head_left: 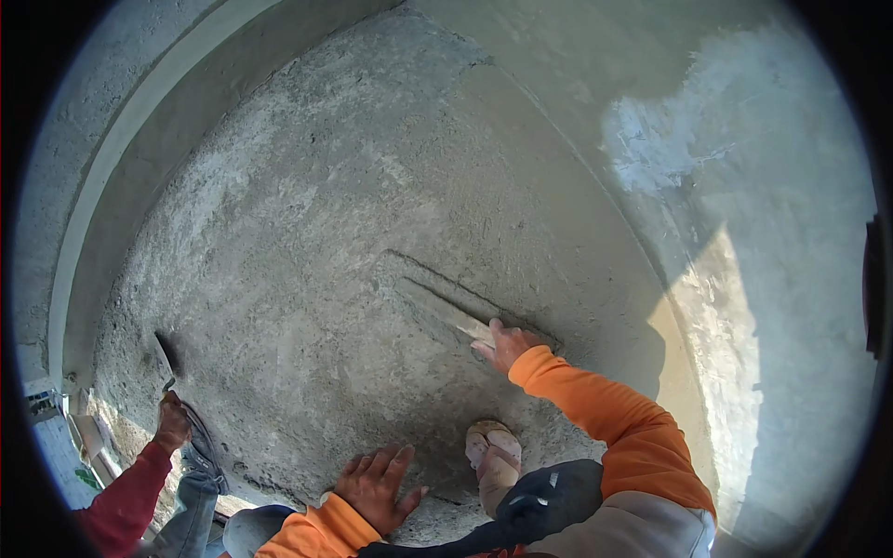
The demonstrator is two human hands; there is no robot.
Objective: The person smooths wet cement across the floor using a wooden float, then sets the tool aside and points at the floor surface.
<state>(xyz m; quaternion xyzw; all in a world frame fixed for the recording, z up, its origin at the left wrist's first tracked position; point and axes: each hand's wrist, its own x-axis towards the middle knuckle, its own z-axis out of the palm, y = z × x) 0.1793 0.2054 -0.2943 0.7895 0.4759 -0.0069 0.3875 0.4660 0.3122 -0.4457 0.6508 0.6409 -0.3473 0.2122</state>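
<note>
My right hand point(510, 344), in an orange sleeve, is wrapped round the near end of a long plastering float point(451, 314). The float is grey and coated with mortar, and it lies slantwise on the rough grey concrete floor point(307, 251). Below and to the left is my left hand point(377, 487), also in an orange sleeve. Its fingers are spread and it holds nothing; whether the palm presses on the floor I cannot tell.
At the left, a co-worker's hand point(172, 423) in a dark red sleeve grips a pointing trowel point(165, 355). A sandaled foot point(493, 445) stands between my arms. A plastered wall point(791, 242) curves along the right, and a low ledge point(139, 167) edges the left.
</note>
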